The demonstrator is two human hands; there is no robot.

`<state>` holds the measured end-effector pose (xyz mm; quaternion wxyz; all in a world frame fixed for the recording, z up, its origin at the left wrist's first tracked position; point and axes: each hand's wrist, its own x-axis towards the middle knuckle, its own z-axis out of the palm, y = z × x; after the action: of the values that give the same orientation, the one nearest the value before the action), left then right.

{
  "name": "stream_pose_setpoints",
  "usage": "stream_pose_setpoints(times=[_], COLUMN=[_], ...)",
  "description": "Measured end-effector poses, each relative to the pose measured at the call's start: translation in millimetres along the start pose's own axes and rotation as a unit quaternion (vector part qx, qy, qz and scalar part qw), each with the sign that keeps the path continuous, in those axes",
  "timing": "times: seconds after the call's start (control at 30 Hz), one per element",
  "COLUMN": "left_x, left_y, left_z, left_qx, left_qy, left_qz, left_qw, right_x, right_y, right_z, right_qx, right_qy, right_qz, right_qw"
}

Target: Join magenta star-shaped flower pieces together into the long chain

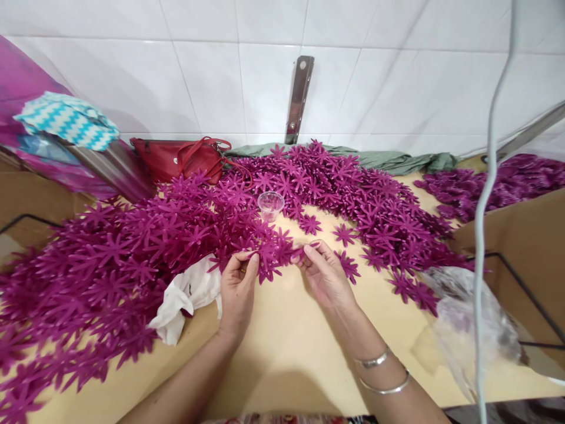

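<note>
head: left hand, right hand pinching, slightly apart

Deep magenta-purple covers the flower-shaped pieces heaped along the left and far edges of the desk, its own top a plain pale cream-yellow. Toward the far left corner, the handbag is dark red and the folded cloth beyond it turquoise-and-white zigzag, while the fabric bunched at the far edge is grey-green. Brown marks the cardboard box at the right edge, and plain white the crumpled tissue left of the desk's middle.
</note>
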<state>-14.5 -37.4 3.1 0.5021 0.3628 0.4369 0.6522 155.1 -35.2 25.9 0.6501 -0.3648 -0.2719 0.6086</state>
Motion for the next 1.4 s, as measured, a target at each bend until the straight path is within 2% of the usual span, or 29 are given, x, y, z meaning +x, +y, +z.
stream_pose_setpoints(times=[0.27,0.8,0.97,1.17,1.4], left_x=[0,-2,-2,-3,-3], left_y=[-1,1,2,1,2], left_z=[-1,1,1,2,4], left_qx=[-0.003,-0.004,-0.003,-0.003,-0.007], left_qy=[-0.006,-0.021,-0.024,-0.025,-0.022], left_qz=[-0.01,-0.036,-0.037,-0.036,-0.04], left_qw=[1.0,0.999,0.999,0.999,0.999], right_x=[5,7,6,7,1], right_y=[2,14,15,17,10], right_z=[-4,-11,-10,-15,-8], right_qx=[0.023,-0.092,-0.107,-0.192,-0.235], right_qy=[0.016,0.043,0.021,0.033,-0.018], right_qz=[0.003,-0.032,-0.007,-0.052,-0.037], right_qw=[1.0,0.994,0.994,0.979,0.971])
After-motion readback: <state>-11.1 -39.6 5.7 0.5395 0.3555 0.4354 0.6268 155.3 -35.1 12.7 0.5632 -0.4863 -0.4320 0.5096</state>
